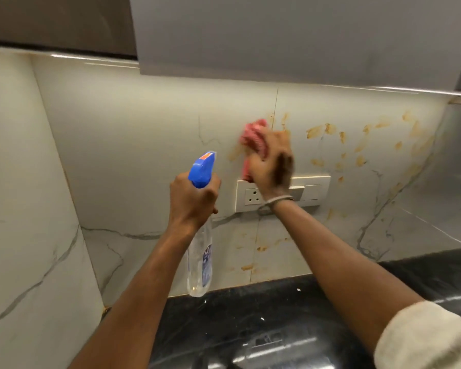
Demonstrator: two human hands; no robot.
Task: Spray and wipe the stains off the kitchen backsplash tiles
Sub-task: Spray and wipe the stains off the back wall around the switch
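The right hand [273,161], blurred, curls its fingers round a crumpled pink cloth [252,137] and presses it to the pale, marble-veined backsplash tiles [144,129], just above the white socket plate [250,195]. The left hand [192,201] is wrapped round the neck of a clear plastic spray bottle with a blue trigger head [201,169], upright and apart from the wall. The cloth looks soft and easy to bunch. The bottle looks light and smooth, best held at the neck. Yellow-brown stains [314,131] smear the tiles to the right and below. The bottle's blue label and orange sticker are unreadable.
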